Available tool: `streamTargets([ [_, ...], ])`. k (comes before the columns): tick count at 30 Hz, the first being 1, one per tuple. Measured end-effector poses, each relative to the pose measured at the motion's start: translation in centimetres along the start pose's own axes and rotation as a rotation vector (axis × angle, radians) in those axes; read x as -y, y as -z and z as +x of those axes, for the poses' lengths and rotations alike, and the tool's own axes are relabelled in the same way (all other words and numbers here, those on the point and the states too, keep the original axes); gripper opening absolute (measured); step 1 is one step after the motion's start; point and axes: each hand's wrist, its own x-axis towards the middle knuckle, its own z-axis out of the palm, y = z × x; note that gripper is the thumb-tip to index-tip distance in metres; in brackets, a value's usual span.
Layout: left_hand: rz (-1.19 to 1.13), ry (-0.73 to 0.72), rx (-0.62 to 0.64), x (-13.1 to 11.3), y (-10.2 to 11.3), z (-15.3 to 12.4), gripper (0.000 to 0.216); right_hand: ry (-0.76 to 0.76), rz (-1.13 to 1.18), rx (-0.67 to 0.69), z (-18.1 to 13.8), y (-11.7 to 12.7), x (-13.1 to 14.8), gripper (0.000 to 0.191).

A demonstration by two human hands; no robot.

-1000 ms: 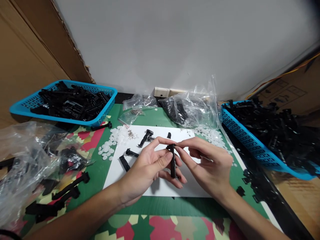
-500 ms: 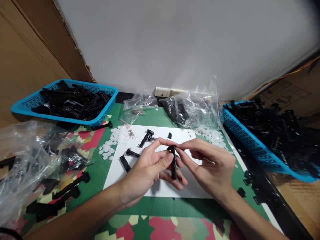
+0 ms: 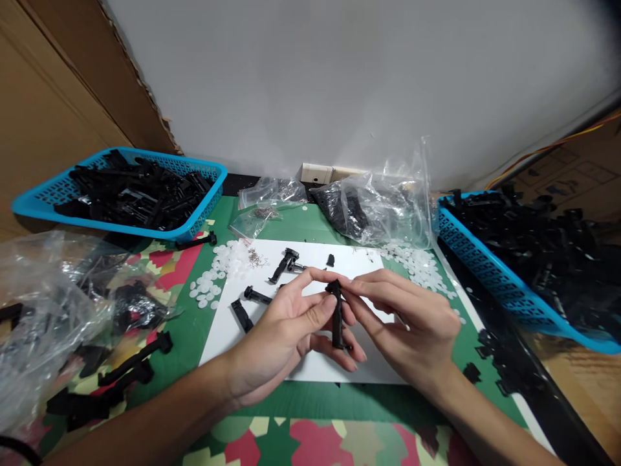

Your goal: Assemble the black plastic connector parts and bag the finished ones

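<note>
Holds one long black part (image 3: 337, 320) near-upright in the left hand (image 3: 286, 330), with thumb in front and fingers behind, above a white sheet (image 3: 374, 369); pinches at its top end with the right hand (image 3: 417, 317). Left of the hands, on the sheet, at least three more black pieces (image 3: 241, 315); behind, one small black block (image 3: 330, 260). At the sheet's back left, one scatter of metal pins (image 3: 257, 259); to either side, two spreads of white discs (image 3: 207, 288), too many to count. Underneath, a green surface (image 3: 291, 398) with camouflage patterning. Farther out, two blue baskets (image 3: 485, 262), heaped with black parts. Beyond, one grey wall (image 3: 310, 84), with cardboard (image 3: 43, 97) at both sides.
</note>
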Motion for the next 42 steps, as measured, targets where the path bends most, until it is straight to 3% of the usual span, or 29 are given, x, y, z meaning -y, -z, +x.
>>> streamTargets([
  [5, -0.019, 0.000, 0.021, 0.0, 0.1, -0.1, 0.021, -0.136, -0.070, -0.028, 0.2, 0.0, 0.6, 0.014],
  [21, -0.052, 0.007, 0.081, 0.0, 0.1, -0.3, 0.020, 0.011, -0.069, 0.014, 0.5, 1.0, 1.0, 0.022],
  [29, 0.028, -0.043, 0.075, 0.3, 0.2, -0.1, 0.025, -0.194, 0.002, 0.023, 0.5, 0.8, 0.7, 0.011],
  [37, 0.055, -0.038, 0.058, 0.3, 0.1, 0.0, 0.022, -0.165, -0.014, 0.014, 0.4, 0.7, 1.2, 0.014],
  [42, 0.014, 0.000, 0.073, 0.3, 0.4, -0.1, 0.020, -0.003, -0.022, 0.056, 0.3, 0.8, 0.6, 0.023],
])
